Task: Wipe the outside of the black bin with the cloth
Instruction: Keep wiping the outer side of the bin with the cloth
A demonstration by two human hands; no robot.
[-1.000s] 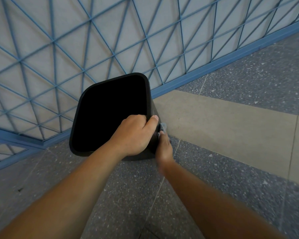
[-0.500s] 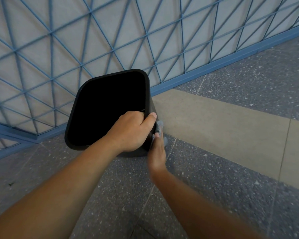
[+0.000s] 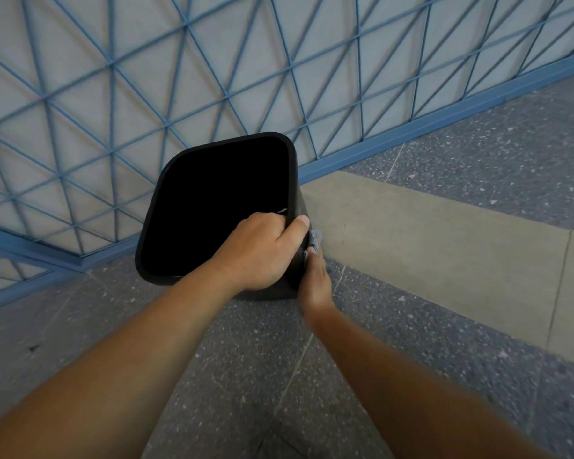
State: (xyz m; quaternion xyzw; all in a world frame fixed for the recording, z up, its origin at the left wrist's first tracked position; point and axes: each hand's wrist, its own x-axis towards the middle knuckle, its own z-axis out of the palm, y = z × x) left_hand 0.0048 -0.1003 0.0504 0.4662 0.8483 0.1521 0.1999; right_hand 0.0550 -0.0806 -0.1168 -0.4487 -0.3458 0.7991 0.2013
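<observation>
The black bin [image 3: 186, 164] stands on the floor near a wall, its open top facing me. My left hand [image 3: 262, 250] grips the bin's near right rim, fingers inside and thumb over the edge. A small grey cloth [image 3: 314, 238] shows against the bin's right outer side. My right hand [image 3: 315, 279] holds the cloth and presses it to that side, just below and right of my left hand. Most of the cloth is hidden by my fingers.
A wall with a blue lattice of thin bars [image 3: 212, 77] and a blue base rail [image 3: 411, 134] runs behind the bin. The floor is speckled grey stone [image 3: 246, 376] with a beige strip [image 3: 428, 243] to the right.
My right hand has slid the cloth a little up the bin's right side. My left hand keeps its grip on the rim. The view has shifted slightly.
</observation>
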